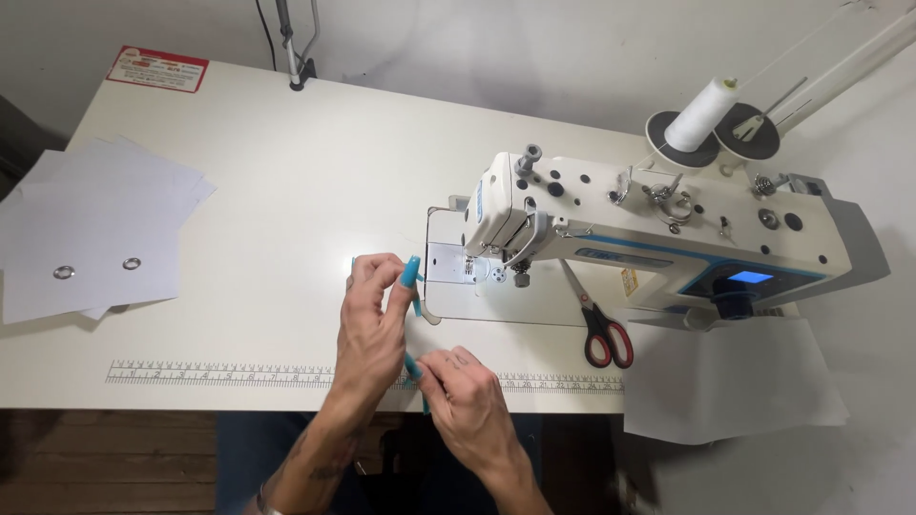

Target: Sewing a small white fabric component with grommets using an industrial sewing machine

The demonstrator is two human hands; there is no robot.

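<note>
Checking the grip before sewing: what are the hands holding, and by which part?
A narrow teal strap. The left hand pinches its upper end near the sewing machine; the right hand pinches its lower part by the table edge.

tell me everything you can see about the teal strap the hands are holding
The teal strap is a narrow, flexible band, apparently woven webbing. It runs from the left hand, which pinches its upper end near the sewing machine's needle plate, down to the right hand at the table's front edge. A short tail hangs below the right hand. It sags slightly between the hands, held above the table. Its full length is partly hidden by fingers.
</note>
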